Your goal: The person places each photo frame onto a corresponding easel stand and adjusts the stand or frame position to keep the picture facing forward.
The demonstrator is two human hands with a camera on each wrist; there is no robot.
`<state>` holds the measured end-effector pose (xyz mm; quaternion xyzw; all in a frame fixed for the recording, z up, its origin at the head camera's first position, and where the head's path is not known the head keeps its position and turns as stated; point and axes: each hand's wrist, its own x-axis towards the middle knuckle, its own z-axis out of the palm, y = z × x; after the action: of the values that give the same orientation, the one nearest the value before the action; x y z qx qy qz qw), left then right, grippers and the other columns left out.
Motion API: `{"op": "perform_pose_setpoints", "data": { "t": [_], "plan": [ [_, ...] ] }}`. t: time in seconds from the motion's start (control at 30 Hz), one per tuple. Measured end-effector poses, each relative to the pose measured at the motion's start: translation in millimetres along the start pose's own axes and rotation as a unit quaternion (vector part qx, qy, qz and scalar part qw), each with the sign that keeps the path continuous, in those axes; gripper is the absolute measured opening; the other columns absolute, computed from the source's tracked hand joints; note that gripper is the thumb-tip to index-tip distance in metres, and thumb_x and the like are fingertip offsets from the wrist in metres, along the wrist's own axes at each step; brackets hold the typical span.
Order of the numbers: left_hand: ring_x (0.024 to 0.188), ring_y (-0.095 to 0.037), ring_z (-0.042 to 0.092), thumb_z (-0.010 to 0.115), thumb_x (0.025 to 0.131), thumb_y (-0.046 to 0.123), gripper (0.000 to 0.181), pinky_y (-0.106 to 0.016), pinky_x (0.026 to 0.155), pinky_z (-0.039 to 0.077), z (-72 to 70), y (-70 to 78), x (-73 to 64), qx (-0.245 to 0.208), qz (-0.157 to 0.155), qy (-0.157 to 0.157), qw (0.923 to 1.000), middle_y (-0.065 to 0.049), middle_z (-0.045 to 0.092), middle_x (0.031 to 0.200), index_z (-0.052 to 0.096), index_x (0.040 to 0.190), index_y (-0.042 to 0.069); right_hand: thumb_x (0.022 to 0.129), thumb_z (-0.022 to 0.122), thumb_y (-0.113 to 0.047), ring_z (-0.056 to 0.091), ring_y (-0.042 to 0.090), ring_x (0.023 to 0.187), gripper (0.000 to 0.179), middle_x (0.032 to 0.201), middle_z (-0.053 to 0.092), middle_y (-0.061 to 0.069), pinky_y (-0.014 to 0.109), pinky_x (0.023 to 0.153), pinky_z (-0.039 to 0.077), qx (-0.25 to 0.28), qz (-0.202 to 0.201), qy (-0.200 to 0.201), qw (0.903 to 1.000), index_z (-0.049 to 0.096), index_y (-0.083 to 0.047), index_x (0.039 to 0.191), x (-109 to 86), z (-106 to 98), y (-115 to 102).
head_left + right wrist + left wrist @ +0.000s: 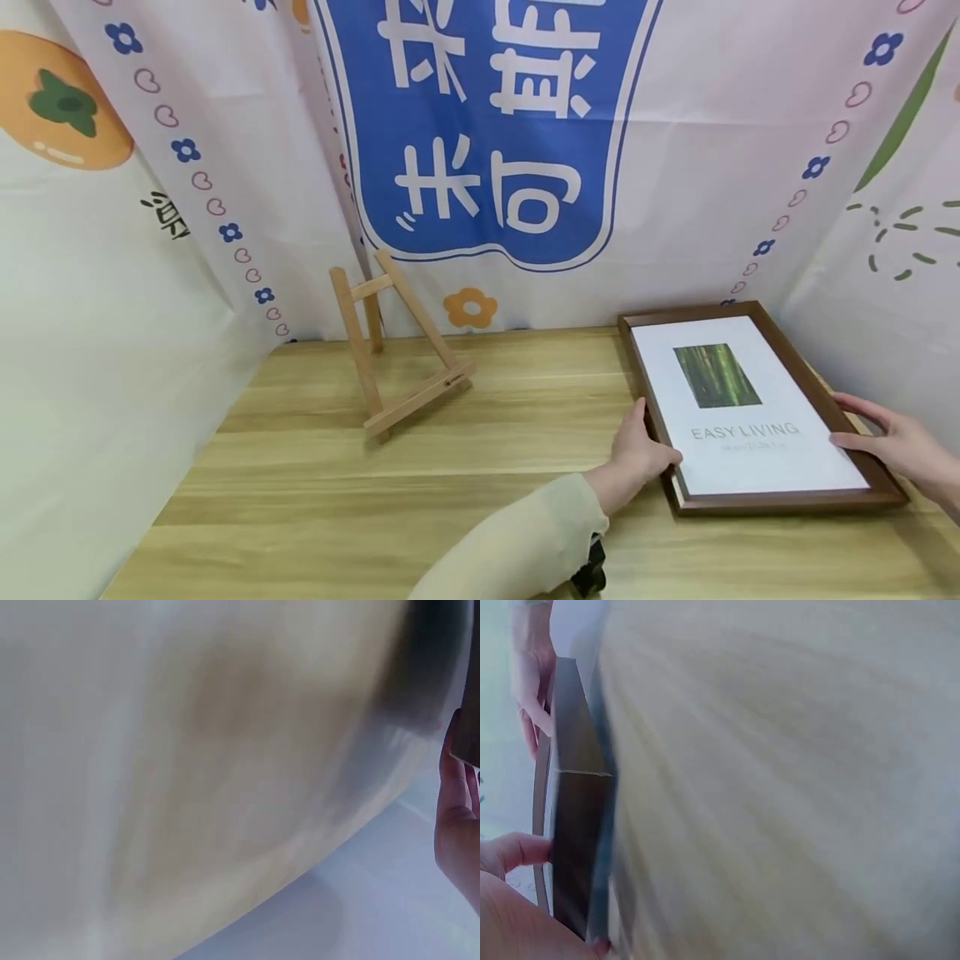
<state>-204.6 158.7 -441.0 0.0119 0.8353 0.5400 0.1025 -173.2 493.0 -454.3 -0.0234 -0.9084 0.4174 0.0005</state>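
Observation:
A brown picture frame (787, 502) lies face up over the right part of the table, its white sheet bearing a small green forest picture (717, 375) and the words EASY LIVING. My left hand (637, 450) grips its left side, thumb on the front rim. On the opposite side my right hand (892, 437) holds the rim, thumb over the front. The left wrist view shows the frame's brown side edge (581, 817) between both hands. In the right wrist view, only a corner of the frame (470, 727) shows beside the right hand's fingers.
A small wooden easel (408, 404) stands at the back left of the wood-grain table (337, 517). Behind the table hangs a printed cloth (675, 208) with a blue panel, and similar cloth walls rise at both sides.

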Motion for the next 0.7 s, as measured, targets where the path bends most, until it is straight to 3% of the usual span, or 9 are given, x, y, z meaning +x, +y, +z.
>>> {"op": "perform_pose_setpoints", "data": {
  "t": [0.13,0.27,0.33,0.4,0.47,0.5,0.53,0.6,0.7],
  "plan": [
    [0.125,-0.027,0.048,0.080,0.065,-0.012,0.091,-0.033,0.091,0.051,-9.5,2.9,2.4,-0.058,0.021,0.017,0.9980,-0.008,0.049,0.140,0.043,0.145,0.009,0.098,0.059,-0.030,-0.012,0.056,0.135,0.079,0.153,-0.003,0.033,0.079,0.097,0.003,0.011,-0.021,0.027,0.9994,0.011,0.001,0.153,5.7,3.6,-15.8],
    [0.120,-0.030,0.050,0.074,0.068,-0.017,0.093,-0.033,0.077,0.055,-27.5,3.3,4.8,-0.113,0.040,0.009,0.9928,-0.006,0.043,0.145,0.039,0.149,0.012,0.098,0.060,-0.030,-0.008,0.056,0.136,0.079,0.154,0.001,0.033,0.079,0.097,0.008,0.003,-0.031,0.046,0.9985,0.011,-0.004,0.155,10.6,6.4,-38.9],
    [0.119,-0.030,0.050,0.070,0.071,-0.018,0.093,-0.032,0.070,0.054,-40.0,2.2,5.5,-0.138,0.045,-0.001,0.9895,-0.004,0.041,0.146,0.035,0.151,0.015,0.098,0.060,-0.031,-0.001,0.058,0.135,0.079,0.154,0.003,0.032,0.072,0.101,0.021,-0.003,-0.032,0.046,0.9984,0.011,-0.006,0.155,13.4,8.0,-52.0],
    [0.115,-0.028,0.050,0.068,0.072,-0.019,0.094,-0.032,0.069,0.054,-52.5,1.1,5.9,-0.157,0.052,-0.009,0.9861,-0.004,0.041,0.144,0.033,0.152,0.017,0.097,0.061,-0.032,0.016,0.056,0.134,0.080,0.155,0.006,0.031,0.048,0.100,0.042,-0.012,-0.034,0.049,0.9982,0.012,-0.009,0.156,16.0,10.5,-64.7],
    [0.113,-0.025,0.049,0.068,0.072,-0.020,0.095,-0.031,0.069,0.054,-64.4,-0.1,5.3,-0.166,0.062,-0.013,0.9840,-0.004,0.043,0.141,0.032,0.152,0.018,0.096,0.062,-0.030,0.048,0.037,0.124,0.079,0.154,0.010,0.033,0.023,0.082,0.050,-0.013,-0.042,0.052,0.9977,0.015,-0.008,0.155,17.6,13.7,-75.6],
    [0.112,-0.024,0.048,0.067,0.072,-0.020,0.096,-0.031,0.069,0.055,-70.0,-0.4,4.2,-0.171,0.067,-0.015,0.9830,-0.004,0.043,0.140,0.032,0.153,0.019,0.096,0.063,-0.030,0.058,0.022,0.113,0.079,0.154,0.011,0.033,0.014,0.072,0.048,-0.013,-0.044,0.055,0.9975,0.016,-0.009,0.155,17.8,15.6,-80.4],
    [0.110,-0.023,0.047,0.067,0.072,-0.020,0.097,-0.031,0.069,0.055,-75.4,-0.6,2.7,-0.172,0.069,-0.016,0.9826,-0.004,0.043,0.139,0.032,0.153,0.020,0.095,0.064,-0.029,0.061,0.007,0.101,0.079,0.153,0.013,0.033,0.008,0.063,0.043,-0.010,-0.047,0.058,0.9971,0.017,-0.009,0.155,17.1,18.2,-84.6],
    [0.105,-0.021,0.049,0.066,0.072,-0.022,0.098,-0.031,0.068,0.055,-85.6,-1.6,-0.9,-0.179,0.080,-0.023,0.9803,-0.004,0.043,0.139,0.031,0.153,0.022,0.095,0.065,-0.025,0.053,-0.013,0.089,0.077,0.154,0.015,0.030,0.009,0.063,0.047,0.019,-0.061,0.063,0.9960,0.020,-0.009,0.155,14.3,23.7,-91.2],
    [0.098,-0.020,0.051,0.064,0.072,-0.022,0.100,-0.029,0.065,0.055,-105.5,-2.9,-7.0,-0.190,0.103,-0.034,0.9757,-0.006,0.041,0.140,0.029,0.154,0.024,0.094,0.066,-0.017,0.049,-0.020,0.087,0.074,0.157,0.025,0.006,0.010,0.065,0.050,0.062,-0.090,0.070,0.9915,0.023,-0.017,0.155,11.7,32.3,-102.7]
  ]
}}
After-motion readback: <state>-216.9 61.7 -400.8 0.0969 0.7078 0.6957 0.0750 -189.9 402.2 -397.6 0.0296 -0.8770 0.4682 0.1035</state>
